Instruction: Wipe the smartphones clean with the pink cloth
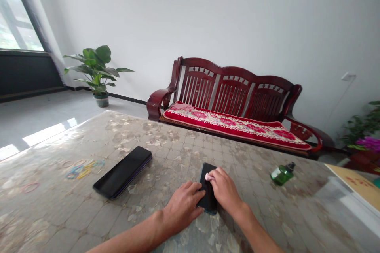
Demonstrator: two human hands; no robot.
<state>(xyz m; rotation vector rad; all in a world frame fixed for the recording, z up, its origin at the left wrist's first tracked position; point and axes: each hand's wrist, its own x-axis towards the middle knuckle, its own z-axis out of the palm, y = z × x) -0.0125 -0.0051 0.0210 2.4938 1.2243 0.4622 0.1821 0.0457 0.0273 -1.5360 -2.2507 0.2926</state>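
Note:
A dark smartphone (210,199) lies flat on the patterned table in front of me. My left hand (184,202) rests at its left side, fingers on the left edge and thumb at the lower corner, holding it against the table. Pinched in my right hand (224,189) is a small white piece of tissue or cloth (208,176), which touches the upper part of the screen. My right hand covers part of the phone's right side. To the left lies a larger black smartphone (123,172), possibly stacked on another flat item with a bluish edge.
Colourful rubber bands (81,170) lie at the table's left. A green pump bottle (282,174) stands on the right, near a yellowish box or booklet (356,184). Beyond the table (166,138) are a red wooden bench (231,95) and a potted plant (99,69).

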